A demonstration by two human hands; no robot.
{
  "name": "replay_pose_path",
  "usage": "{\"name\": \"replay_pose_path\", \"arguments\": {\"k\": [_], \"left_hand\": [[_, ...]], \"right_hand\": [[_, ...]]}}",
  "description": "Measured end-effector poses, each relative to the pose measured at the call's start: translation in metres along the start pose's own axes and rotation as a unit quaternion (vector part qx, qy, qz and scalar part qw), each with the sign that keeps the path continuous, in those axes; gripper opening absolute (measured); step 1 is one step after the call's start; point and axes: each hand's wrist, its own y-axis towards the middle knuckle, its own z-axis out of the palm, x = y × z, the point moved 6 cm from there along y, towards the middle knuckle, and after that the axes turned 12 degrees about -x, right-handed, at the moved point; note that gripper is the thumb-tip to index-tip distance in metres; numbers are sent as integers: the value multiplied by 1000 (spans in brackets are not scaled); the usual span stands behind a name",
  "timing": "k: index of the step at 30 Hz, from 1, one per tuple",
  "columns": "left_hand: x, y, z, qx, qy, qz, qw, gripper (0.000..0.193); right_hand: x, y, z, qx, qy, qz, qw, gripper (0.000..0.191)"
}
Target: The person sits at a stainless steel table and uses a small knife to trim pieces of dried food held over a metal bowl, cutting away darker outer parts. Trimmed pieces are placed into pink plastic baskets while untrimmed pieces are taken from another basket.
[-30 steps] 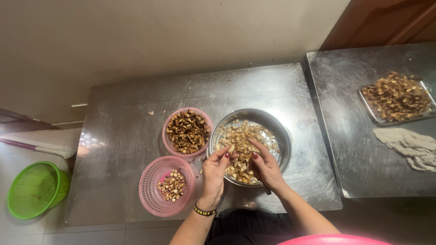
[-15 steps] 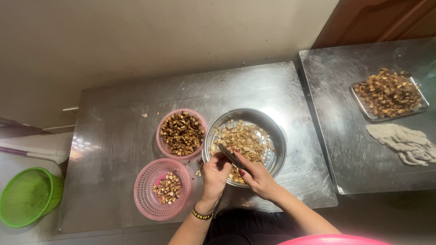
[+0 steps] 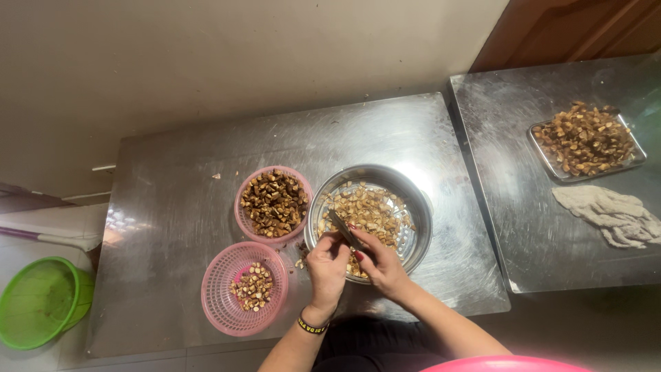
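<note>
My right hand (image 3: 381,265) grips a small knife (image 3: 342,228) whose blade points up and left over a steel bowl (image 3: 418,207) of pale nut pieces. My left hand (image 3: 328,267), with a dark wristband, is closed on a small piece right beside the blade at the bowl's near rim. Both hands touch each other there. Left of the bowl stands a pink basket (image 3: 241,219) full of dark brown pieces. Nearer to me, a second pink basket (image 3: 219,288) holds a small heap of lighter pieces.
All stand on a steel table (image 3: 172,207). A second steel table (image 3: 509,172) to the right carries a metal tray (image 3: 637,162) of brown pieces and a crumpled cloth (image 3: 613,217). A green basket (image 3: 38,300) sits on the floor at left; a pink rim (image 3: 506,363) shows below.
The view shifted left. My hands drew together at the bowl's near rim, and the knife blade now shows, raised between them, where earlier the fingers were among the pieces.
</note>
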Motion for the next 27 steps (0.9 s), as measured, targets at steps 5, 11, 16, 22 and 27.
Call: {"name": "replay_pose_path", "arguments": {"k": [5,11,16,22,27], "left_hand": [[14,14,-3,10,-128,-89,988,22],[14,19,-4,16,-126,-93,988,26],[15,15,-2,-4,-73,-79,994,27],[13,6,2,8,-64,-53,996,21],[18,9,5,20,-99,-53,993,19]], "right_hand": [[-63,-9,-16,-12,203,402,893,51],[-41,-7,-23,40,22,325,945,59],[-18,-4,-9,99,-88,243,961,66],[-8,6,-6,53,-55,125,989,51],[-32,0,-8,41,82,208,974,40]]}}
